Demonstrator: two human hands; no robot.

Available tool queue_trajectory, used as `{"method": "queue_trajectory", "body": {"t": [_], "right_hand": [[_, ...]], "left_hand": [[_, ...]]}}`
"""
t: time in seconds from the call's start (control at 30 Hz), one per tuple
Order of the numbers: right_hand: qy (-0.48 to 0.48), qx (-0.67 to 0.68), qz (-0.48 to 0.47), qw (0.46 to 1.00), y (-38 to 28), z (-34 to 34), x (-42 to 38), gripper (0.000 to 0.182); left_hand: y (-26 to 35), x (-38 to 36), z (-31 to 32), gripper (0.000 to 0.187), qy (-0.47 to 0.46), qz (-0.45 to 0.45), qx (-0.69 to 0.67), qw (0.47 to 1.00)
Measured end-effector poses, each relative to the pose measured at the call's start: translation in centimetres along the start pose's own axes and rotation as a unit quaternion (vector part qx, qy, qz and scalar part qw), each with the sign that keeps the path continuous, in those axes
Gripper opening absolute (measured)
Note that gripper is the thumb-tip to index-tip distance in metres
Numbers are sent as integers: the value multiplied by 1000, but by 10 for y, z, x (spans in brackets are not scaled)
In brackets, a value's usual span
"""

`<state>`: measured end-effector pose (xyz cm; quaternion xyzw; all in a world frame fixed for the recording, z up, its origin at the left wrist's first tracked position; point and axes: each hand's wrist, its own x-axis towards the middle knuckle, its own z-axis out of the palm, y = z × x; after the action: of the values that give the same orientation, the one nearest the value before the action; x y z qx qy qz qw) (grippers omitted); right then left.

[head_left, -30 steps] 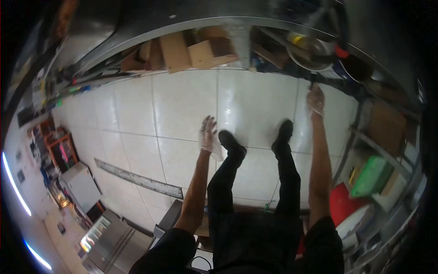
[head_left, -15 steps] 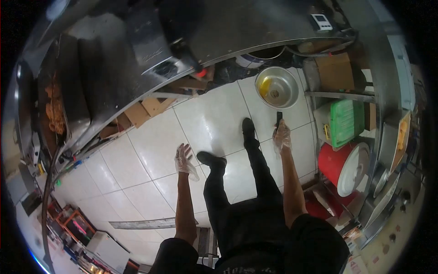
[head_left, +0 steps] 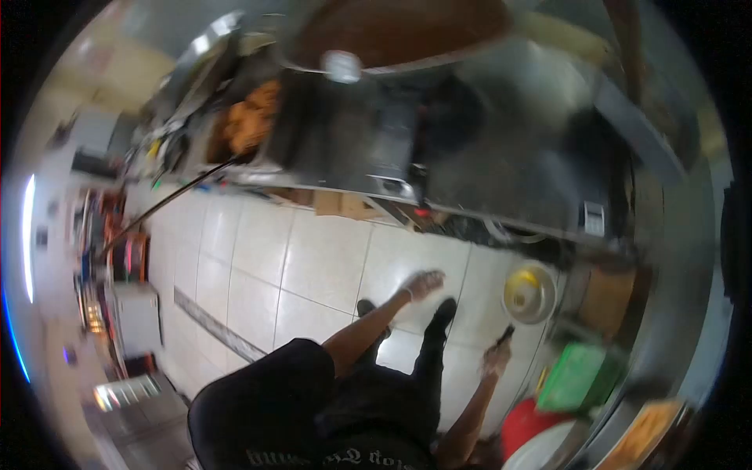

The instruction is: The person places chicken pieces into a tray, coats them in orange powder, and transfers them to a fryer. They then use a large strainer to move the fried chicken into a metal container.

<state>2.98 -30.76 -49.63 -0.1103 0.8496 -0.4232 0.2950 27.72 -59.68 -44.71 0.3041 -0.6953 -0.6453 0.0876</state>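
Observation:
My right hand (head_left: pixel 495 358), in a clear plastic glove, is closed round the black handle (head_left: pixel 506 335) of a round metal saucepan (head_left: pixel 548 304). The pan is held out over the tiled floor, and something yellow (head_left: pixel 526 280) shows along its inner side. My left hand (head_left: pixel 425 286), also gloved, reaches forward above the floor near my shoes. It is somewhat blurred, with its fingers stretched out and nothing visible in them.
Ahead runs a dark metal counter (head_left: pixel 509 180) with a large brown-filled pan (head_left: pixel 407 35) on it. A tray of fried food (head_left: pixel 249 125) sits at its left. To the right are a cardboard box (head_left: pixel 607 301), a green container (head_left: pixel 576 376) and a red bucket (head_left: pixel 525 427).
The view has swung, bringing more of the counter into sight. My left hand has moved rightward, in front of my body. My right hand keeps hold of the saucepan, now lower and farther right in view.

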Motion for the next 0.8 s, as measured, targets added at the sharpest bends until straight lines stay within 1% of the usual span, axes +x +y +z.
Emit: {"method": "queue_trajectory", "body": {"t": [0.03,0.07,0.1,0.13,0.17,0.2,0.23,0.27,0.3,0.33,0.37,0.4,0.43,0.47,0.5,0.53,0.57,0.6,0.63,0.7,0.73,0.77,0.8], "right_hand": [[-25,93,125,988,-69,-13,-24,39],[-27,178,251,951,-146,-25,-49,44],[-50,169,218,960,-148,-31,-52,45],[-69,162,187,966,-152,-37,-57,45],[-72,162,172,969,-172,-38,-61,45],[-107,132,166,971,-199,-45,-76,45],[-145,101,162,971,-217,-60,-79,46],[-151,97,154,972,-234,-69,-85,46],[-211,79,131,965,-250,-76,-87,45],[-271,59,106,955,-266,-84,-90,44],[-275,53,98,955,-290,-88,-98,44],[-282,-84,-47,955,-320,-86,-109,40],[-278,-215,-190,917,-348,-80,-120,35],[-283,-214,-194,914,-368,-73,-122,35],[-262,-279,-270,884,-389,-62,-132,29],[-235,-341,-343,843,-411,-49,-144,22],[-233,-342,-348,841,-435,-35,-155,22],[-225,-346,-393,821,-461,-19,-167,19],[-217,-350,-437,799,-482,-1,-176,16],[-238,-289,-487,790,-512,35,-187,17],[-213,-243,-547,772,-524,60,-187,17],[-190,-200,-601,750,-532,80,-189,17],[-279,-132,-453,836,-550,91,-206,22]], "left_hand": [[23,-8,0,30,-38,-34,211,976],[42,-24,-4,31,0,-25,246,969],[57,-42,-12,31,32,-12,280,959],[51,-62,-23,33,64,78,339,935],[33,-86,-38,34,94,163,396,899],[18,-114,-48,36,158,61,-29,985],[9,-137,-49,38,186,-47,-449,873],[21,-169,-61,38,259,-47,-311,913],[11,-200,-75,36,330,-76,-192,921],[0,-229,-89,34,364,-69,91,924],[19,-258,-99,34,435,-112,22,893],[7,-284,-108,33,513,-101,-102,846],[-6,-312,-116,33,578,-89,-222,780],[-2,-337,-120,33,595,-133,-161,776],[0,-362,-126,34,607,-175,-103,768],[-4,-384,-131,34,631,-192,-110,743],[-11,-397,-138,34,654,-208,-117,718],[-1,-405,-143,35,665,-233,-178,687],[-2,-407,-150,35,665,-229,-183,687],[-6,-424,-156,36,684,-215,-190,671],[-20,-433,-164,36,671,-193,-190,690],[-37,-440,-173,36,666,-194,-190,695],[-27,-440,-172,36,667,-190,-218,687]]}}
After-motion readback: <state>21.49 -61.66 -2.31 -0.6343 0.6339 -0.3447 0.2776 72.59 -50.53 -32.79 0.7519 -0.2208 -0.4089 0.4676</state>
